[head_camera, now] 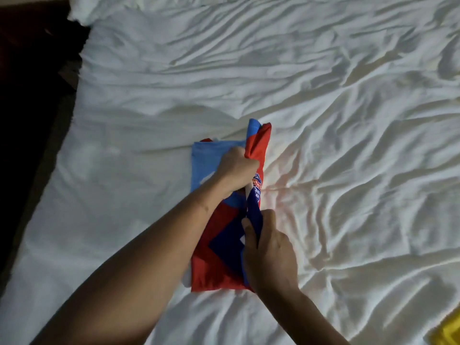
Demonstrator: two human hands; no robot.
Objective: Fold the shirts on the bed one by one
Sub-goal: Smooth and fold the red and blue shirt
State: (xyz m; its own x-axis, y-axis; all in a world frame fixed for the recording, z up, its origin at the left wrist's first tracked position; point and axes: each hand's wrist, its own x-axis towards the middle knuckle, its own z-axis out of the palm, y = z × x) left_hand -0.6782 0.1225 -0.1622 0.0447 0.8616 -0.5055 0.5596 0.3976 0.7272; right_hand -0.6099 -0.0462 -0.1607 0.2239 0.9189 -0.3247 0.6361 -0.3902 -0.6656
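— Red, blue and pale-blue shirt (pixel 211 267): where is it?
— On the bed (pixel 348 108), near its middle, partly folded. Left hand (pixel 236 168) clenches the bunched red cloth at the far end; right hand (pixel 270 250) pinches the dark blue edge nearer.

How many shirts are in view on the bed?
1 for sure: the red-and-blue shirt at centre frame, gripped by the left hand and right hand. A yellow fabric at the lower right frame edge may be another; most of it is cut off.
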